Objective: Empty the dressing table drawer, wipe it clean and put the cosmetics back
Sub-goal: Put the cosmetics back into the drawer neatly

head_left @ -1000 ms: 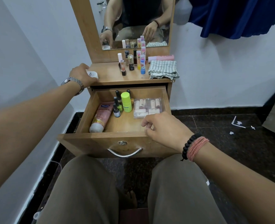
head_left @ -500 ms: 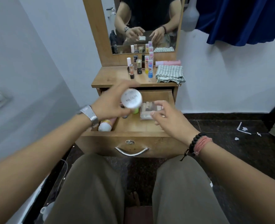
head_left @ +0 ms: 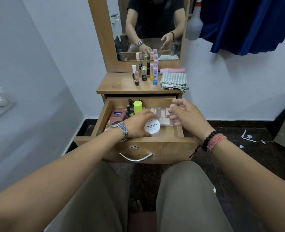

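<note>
The left hand (head_left: 136, 125) grips the round white nail-polish-remover tub (head_left: 152, 126) low in the wooden drawer (head_left: 155, 144), the right hand (head_left: 187, 115) hovers open, and a careless set-down could topple the upright lime-green-capped bottle (head_left: 137, 107).

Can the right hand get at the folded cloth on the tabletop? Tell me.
Probably yes. The right hand is open and empty above the drawer, and the cloth lies uncovered just beyond it.

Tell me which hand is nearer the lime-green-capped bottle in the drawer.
Left. The left hand, holding the white jar, sits just below the lime-green-capped bottle; the right hand hovers farther right.
</note>
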Tool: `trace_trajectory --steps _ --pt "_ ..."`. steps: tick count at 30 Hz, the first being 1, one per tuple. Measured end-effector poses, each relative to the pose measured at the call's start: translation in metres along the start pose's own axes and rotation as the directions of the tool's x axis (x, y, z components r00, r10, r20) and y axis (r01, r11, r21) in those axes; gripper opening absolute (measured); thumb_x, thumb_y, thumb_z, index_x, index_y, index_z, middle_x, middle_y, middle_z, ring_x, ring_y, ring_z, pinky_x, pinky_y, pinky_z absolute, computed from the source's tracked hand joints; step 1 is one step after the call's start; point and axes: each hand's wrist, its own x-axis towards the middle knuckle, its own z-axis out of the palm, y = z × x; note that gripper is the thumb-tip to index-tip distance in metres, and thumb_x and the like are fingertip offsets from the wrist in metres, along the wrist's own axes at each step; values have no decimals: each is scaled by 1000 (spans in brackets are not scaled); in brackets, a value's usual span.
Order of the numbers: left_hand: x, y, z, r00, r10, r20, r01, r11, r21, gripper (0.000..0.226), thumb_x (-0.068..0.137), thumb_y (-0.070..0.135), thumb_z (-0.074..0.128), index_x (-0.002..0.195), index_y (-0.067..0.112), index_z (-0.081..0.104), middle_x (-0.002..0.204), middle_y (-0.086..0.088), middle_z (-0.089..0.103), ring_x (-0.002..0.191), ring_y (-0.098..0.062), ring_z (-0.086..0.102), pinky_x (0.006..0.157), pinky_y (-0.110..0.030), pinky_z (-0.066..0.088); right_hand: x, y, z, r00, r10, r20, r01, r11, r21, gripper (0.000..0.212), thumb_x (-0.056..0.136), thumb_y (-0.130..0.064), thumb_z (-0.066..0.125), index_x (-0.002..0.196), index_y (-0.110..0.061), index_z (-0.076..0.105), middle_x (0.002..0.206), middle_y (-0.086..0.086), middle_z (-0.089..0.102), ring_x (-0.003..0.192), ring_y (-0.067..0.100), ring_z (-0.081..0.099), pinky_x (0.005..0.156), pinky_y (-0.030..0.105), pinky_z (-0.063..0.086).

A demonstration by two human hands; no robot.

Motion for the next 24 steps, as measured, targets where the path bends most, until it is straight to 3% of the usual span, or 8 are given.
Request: trace_trajectory --steps 5,9,12,19,24 --pt "36 15 22 991 93 98 -99 993 58 64 74 23 77 132 16 52 131 -6 54 120 -22 49 101 -33 38 3 3 1 1000 -2 0 2 1000 -5 30 96 -37 49 124 -25 53 117 -2 65 95 11 65 90 39 54" --pt "56 23 29 980 82 183 -105 987 121 74 72 23 78 135 10 42 130 -14 53 116 -30 52 95 -41 45 5 3 1 1000 -2 -1 2 1000 16 30 96 -36 50 123 -24 55 115 -3 66 91 10 66 89 35 53" --pt "63 24 30 973 71 221 -106 983 150 82 72 22 79 139 10 34 132 -14 51 115 -31 52 94 -43 46 7 5 1 1000 -10 -2 10 1000 -2 28 95 -35 51 120 -24 57 114 -3 67 88 10 67 89 36 54" --pt "65 26 34 979 71 193 -103 982 160 68 75 26 77 130 7 41 123 -14 51 108 -28 52 88 -38 48 9 2 1 1000 -10 5 10 1000 7 27 95 -32 53 119 -23 58 114 -3 67 83 10 67 87 36 55" --pt "61 24 36 985 75 154 -95 987 132 72 75 28 76 134 8 39 125 -15 51 111 -28 51 91 -37 46 7 2 1 1000 -13 6 13 1000 2 27 95 -32 53 120 -23 58 115 -4 67 84 10 66 83 31 54"
